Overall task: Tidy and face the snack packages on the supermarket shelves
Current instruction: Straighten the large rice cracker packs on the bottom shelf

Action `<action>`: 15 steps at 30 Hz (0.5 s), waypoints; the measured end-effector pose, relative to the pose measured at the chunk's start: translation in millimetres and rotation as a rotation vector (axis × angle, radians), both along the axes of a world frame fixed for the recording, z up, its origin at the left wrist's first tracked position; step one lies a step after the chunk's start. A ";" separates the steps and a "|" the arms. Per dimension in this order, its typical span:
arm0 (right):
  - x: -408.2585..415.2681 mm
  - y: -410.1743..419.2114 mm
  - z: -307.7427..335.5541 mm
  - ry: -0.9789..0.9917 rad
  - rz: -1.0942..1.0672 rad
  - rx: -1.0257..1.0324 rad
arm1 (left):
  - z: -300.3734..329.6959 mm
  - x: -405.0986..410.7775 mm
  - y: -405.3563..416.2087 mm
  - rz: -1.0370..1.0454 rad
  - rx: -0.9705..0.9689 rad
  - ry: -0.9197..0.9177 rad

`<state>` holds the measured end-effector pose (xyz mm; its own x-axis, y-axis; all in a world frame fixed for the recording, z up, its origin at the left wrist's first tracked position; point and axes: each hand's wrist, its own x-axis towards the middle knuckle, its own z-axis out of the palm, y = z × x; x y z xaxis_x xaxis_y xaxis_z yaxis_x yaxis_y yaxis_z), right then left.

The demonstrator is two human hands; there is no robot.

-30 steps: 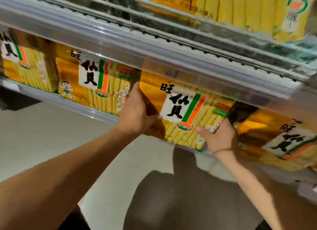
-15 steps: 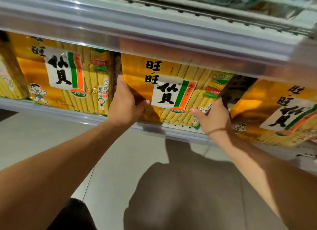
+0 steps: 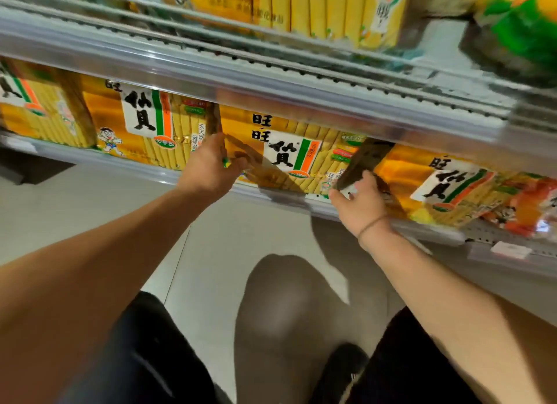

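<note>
A yellow-orange snack package (image 3: 289,153) with a white label and black characters stands upright in the middle of the lower shelf (image 3: 271,196). My left hand (image 3: 211,165) holds its left edge, fingers up the side and thumb across the front. My right hand (image 3: 358,204) grips its lower right corner. A matching package (image 3: 141,123) stands close on its left. Another one (image 3: 446,186) on the right leans tilted, with a dark gap between it and the middle package.
One more yellow package (image 3: 33,108) stands at the far left. A red-orange bag (image 3: 530,204) lies at the far right. The upper shelf rail (image 3: 271,93) overhangs the packages and carries more yellow packs (image 3: 316,8). Grey floor tiles lie below.
Both hands have slid lower on the middle package, which now stands straighter on the shelf. The view has tilted up, showing the upper shelf's packs again.
</note>
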<state>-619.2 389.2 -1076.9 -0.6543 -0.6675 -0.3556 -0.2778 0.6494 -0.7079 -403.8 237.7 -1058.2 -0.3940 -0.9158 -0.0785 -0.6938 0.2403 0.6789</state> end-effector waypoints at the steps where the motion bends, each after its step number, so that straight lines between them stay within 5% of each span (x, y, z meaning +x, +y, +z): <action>1: 8.5 14.8 22.7 -0.033 0.003 0.016 | 26.5 8.8 14.7 -0.039 0.024 -0.055; 7: 54.3 105.0 214.1 -0.184 0.148 -0.055 | 217.1 61.7 91.1 -0.140 0.186 -0.095; 15: 97.2 174.6 448.8 -0.255 -0.037 -0.128 | 435.6 130.4 144.1 -0.111 0.243 -0.004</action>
